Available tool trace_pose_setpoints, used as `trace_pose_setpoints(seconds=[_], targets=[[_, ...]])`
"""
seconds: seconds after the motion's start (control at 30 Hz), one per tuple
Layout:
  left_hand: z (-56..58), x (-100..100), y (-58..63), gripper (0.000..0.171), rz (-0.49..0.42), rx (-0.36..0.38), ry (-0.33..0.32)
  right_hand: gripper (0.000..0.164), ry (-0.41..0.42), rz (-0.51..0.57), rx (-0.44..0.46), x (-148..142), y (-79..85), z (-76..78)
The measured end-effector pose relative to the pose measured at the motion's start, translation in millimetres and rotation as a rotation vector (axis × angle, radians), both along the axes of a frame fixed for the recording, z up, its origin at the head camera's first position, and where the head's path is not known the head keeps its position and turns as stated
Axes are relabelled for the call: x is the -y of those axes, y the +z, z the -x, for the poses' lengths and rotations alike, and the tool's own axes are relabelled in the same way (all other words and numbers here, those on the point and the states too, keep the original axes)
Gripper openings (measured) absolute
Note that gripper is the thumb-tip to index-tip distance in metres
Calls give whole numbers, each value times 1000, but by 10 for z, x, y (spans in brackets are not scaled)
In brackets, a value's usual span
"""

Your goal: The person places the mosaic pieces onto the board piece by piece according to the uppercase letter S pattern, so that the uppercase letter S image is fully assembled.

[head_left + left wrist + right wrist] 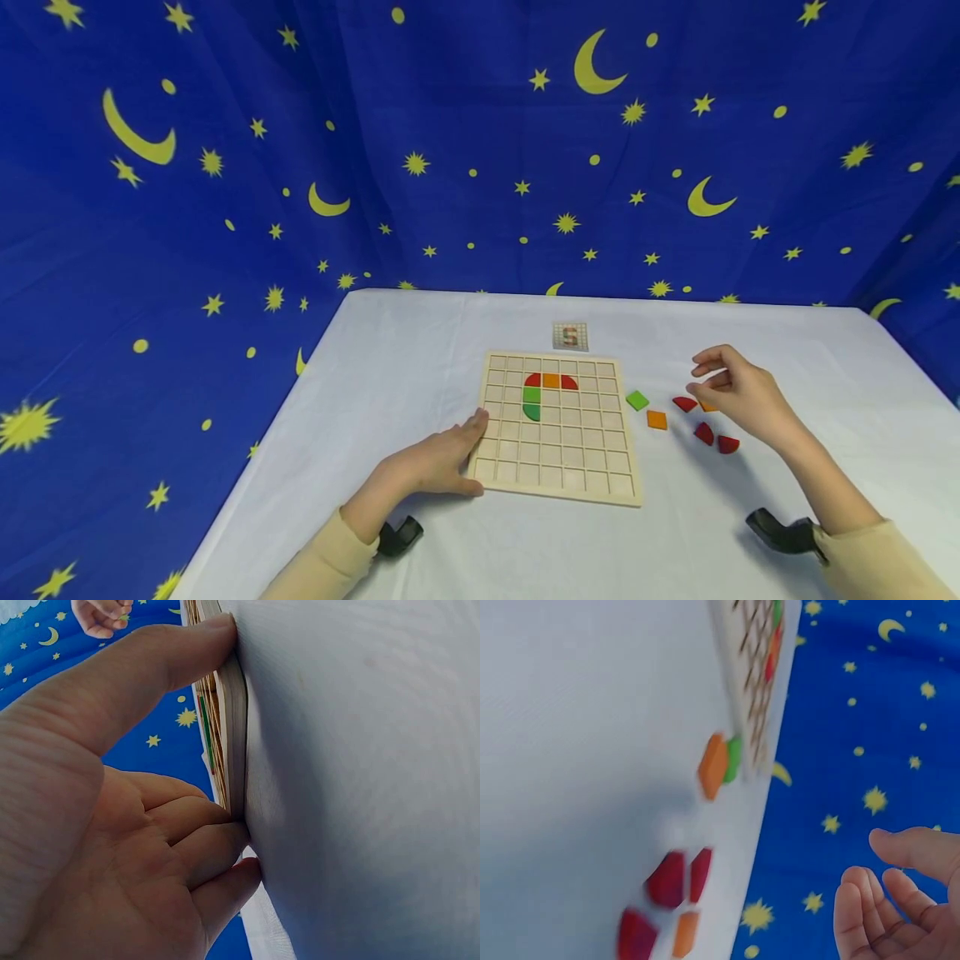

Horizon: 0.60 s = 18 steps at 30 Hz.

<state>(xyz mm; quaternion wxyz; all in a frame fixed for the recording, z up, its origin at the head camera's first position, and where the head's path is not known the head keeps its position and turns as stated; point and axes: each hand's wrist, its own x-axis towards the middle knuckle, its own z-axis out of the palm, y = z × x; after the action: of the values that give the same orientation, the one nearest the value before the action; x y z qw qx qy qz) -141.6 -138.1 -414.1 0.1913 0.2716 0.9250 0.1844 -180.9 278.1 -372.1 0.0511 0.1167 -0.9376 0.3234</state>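
Note:
A square wooden grid board lies on the white table. My left hand rests against its left side, its thumb touching the edge near the front corner; the left wrist view shows the thumb and fingertips at the board's edge. Set into the grid are red quarter-circles, an orange square, a green square and a dark green quarter-circle. Over loose pieces to the right hovers my right hand, fingers loosely bent, thumb apart; no piece is plainly visible in it.
Loose pieces lie right of the board: a green square, an orange square, red quarter-circles and another orange piece partly under the right hand. A small pattern card lies behind the board. Blue star-printed cloth surrounds the table.

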Motion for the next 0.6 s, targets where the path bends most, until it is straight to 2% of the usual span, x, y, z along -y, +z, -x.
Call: trace_pose_setpoints(seconds=[0.3, 0.6], targets=[[1, 8, -9, 99, -5, -1, -2, 40, -19, -10, 24, -252, -171, 75], [-4, 13, 0, 99, -10, 5, -5, 43, 25, -10, 104, -431, -307, 153]])
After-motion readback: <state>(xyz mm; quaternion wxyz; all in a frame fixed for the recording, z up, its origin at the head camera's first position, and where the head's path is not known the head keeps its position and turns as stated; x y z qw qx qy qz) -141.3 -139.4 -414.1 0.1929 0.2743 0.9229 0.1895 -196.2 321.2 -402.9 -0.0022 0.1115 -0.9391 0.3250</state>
